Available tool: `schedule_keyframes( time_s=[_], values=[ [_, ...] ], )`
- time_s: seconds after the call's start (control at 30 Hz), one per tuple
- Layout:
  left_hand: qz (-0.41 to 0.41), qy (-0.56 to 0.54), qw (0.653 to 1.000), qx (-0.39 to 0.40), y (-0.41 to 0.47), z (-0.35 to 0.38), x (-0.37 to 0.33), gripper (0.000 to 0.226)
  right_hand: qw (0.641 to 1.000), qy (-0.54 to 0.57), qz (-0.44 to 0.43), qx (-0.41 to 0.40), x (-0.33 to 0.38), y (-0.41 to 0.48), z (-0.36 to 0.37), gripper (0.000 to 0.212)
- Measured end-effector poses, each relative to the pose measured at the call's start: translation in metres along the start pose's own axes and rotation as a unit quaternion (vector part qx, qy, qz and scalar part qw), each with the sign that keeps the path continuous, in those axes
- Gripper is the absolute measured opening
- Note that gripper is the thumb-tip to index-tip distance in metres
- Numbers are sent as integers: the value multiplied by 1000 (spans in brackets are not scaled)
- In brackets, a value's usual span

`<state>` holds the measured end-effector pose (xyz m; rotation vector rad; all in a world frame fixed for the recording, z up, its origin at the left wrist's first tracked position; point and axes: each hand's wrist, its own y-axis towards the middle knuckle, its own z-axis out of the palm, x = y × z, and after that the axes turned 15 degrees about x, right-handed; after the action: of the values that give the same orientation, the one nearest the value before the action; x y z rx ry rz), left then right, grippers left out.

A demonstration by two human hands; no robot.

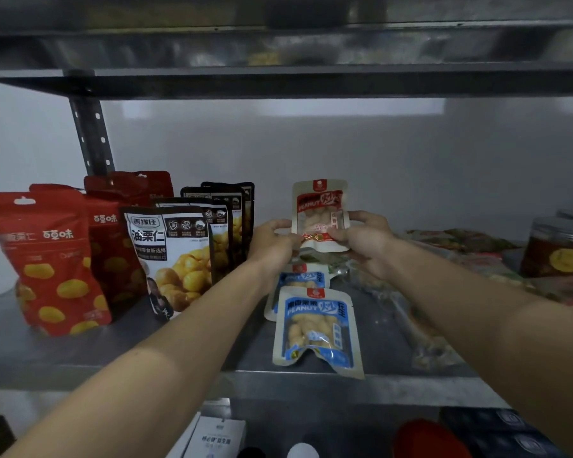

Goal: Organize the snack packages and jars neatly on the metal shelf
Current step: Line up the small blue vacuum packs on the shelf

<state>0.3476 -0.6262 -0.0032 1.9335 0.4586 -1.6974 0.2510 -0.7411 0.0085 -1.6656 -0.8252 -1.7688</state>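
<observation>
Here, the person is holding a red peanut packet (pixel 320 206) upright over the middle of the metal shelf (pixel 113 352), towards the back. The left hand (pixel 272 241) is pinching the packet's lower left edge with curled fingers, and the right hand (pixel 364 241) is gripping its right side, thumb lying across the front. Whether the packet's bottom is touching the shelf cannot be told.

Just in front of the hands, a blue peanut packet (pixel 316 328) is lying flat near the shelf's front edge. A second blue peanut packet (pixel 300 279) is lying behind it, partly covered by it and by the left wrist.

To the left, red chestnut pouches (pixel 47 259) are standing in a row. Black chestnut pouches (pixel 169 256) are standing just beside them, one behind another.

To the right, a clear snack packet (pixel 420 332) is lying flat near the blue one. Further back, a loose heap of packets (pixel 460 242) is spreading towards a clear plastic jar (pixel 558 249) at the far right.

An upper shelf (pixel 278 84) is running overhead, fixed to a perforated upright post (pixel 91 137) at the back left.
</observation>
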Motion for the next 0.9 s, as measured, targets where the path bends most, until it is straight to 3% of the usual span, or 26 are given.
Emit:
schedule_keyframes(
  time_s=[0.07,0.17,0.33,0.5,0.73,0.9],
  values=[
    [-6,-1,998,63,-4,-3,8,41,998,-24,-5,-49,-2,-20,6,52],
    [21,26,997,71,-4,5,6,47,998,-30,-8,-54,3,-30,-3,55],
    [33,64,995,68,7,1,2,39,997,-26,-17,-72,12,-29,-3,53],
    [39,175,981,68,21,2,6,30,997,-26,-5,-75,11,-22,-11,56],
    [-48,353,915,188,31,3,13,37,997,-44,11,-66,8,-7,-20,56],
    [-38,441,865,237,30,3,14,37,997,-20,13,-69,4,-2,-23,54]
  ],
)
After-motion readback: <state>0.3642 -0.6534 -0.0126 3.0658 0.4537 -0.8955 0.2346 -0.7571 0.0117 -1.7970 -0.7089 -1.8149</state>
